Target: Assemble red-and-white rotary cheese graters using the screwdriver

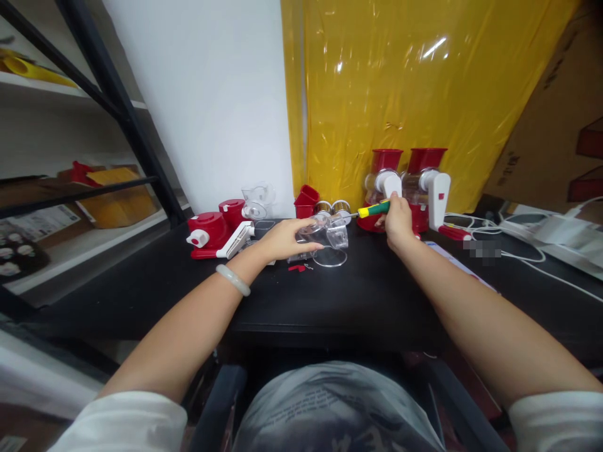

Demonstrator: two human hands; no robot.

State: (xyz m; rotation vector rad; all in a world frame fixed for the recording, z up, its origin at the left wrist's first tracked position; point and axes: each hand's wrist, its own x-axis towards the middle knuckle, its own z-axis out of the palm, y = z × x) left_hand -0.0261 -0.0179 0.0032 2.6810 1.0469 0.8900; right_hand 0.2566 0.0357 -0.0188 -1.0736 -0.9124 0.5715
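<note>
My left hand (293, 240) is closed around a clear plastic grater housing (337, 236) above the black table, thumb toward me and fingers on its far side. My right hand (397, 220) grips the green and yellow handle of a screwdriver (374, 209). The screwdriver's shaft points left, and its tip reaches the upper part of the clear housing; whether it sits on a screw is too small to tell. Small red pieces (296, 268) lie on the table just in front of the housing. Behind it are metal grating drums (341, 208) and a red hopper (307, 201).
Two assembled rotary graters (428, 182) with white crank arms stand at the back right. Red grater bases (208, 233) with a white crank (238, 239) sit at left. White cables (522, 254) run along the right side. A shelf rack (117, 113) rises at far left.
</note>
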